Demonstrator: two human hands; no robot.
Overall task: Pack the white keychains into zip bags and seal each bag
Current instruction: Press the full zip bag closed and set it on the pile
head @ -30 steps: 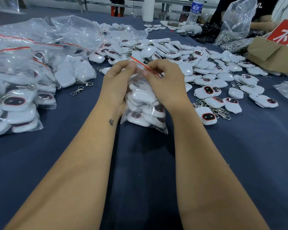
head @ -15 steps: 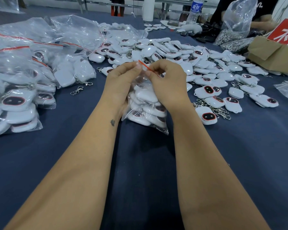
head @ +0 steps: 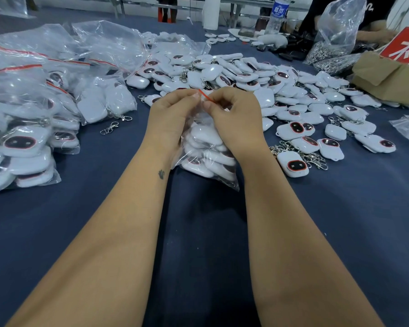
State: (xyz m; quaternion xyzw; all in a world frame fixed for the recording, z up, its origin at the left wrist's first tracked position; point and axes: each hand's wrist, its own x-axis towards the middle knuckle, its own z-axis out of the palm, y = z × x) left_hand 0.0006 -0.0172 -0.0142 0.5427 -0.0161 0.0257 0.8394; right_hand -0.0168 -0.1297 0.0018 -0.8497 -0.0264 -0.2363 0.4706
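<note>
A clear zip bag stuffed with several white keychains stands on the dark blue table between my hands. Its red zip strip shows at the top between my fingertips. My left hand pinches the strip from the left, and my right hand pinches it from the right, the two sets of fingertips almost touching. A wide heap of loose white keychains with metal clasps lies just behind and to the right of my hands.
Filled zip bags are piled along the left. A loose clasp lies beside them. At the back right stand a cardboard box, a bag of metal rings, a water bottle, and another person's arm.
My two hands have drawn closer together along the red strip, so less of the strip shows between them. The bag top has risen slightly.
</note>
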